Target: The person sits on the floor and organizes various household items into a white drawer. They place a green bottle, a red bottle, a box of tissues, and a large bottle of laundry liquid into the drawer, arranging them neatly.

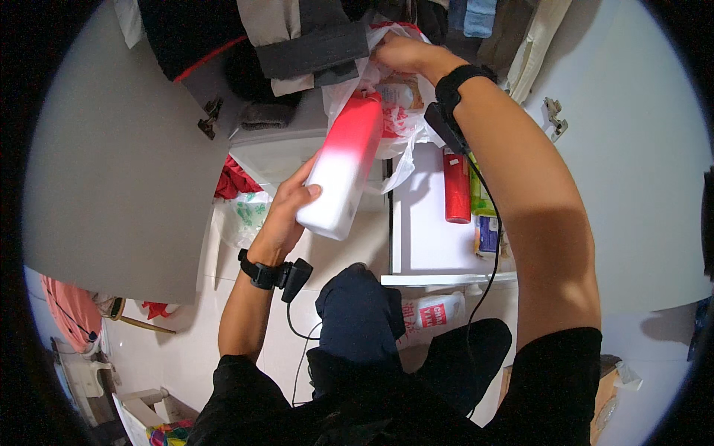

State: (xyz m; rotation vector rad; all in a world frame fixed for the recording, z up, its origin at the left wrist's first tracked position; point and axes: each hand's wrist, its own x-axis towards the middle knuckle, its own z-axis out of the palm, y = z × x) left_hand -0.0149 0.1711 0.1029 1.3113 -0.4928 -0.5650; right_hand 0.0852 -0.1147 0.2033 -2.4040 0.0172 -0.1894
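My left hand [290,209] grips a tall squarish bottle [343,170], pink at the top and fading to white at the base. The bottle is tilted, its narrow top end at the mouth of a thin white plastic bag [410,142] with red print. At the far side of that bag, my right hand [404,54] grasps the plastic; its fingertips are partly hidden. Inside the bag, a pale labelled container [397,96] shows between the bottle and my right wrist.
A pulled-out white drawer [421,240] holds a red cylindrical container [457,189], a green pack [481,192] and a blue-labelled container [487,234]. Cabinet doors [122,167] stand at both sides. Clothes [312,53] hang above. Another printed bag [438,315] lies below the drawer. Cables trail from both wrists.
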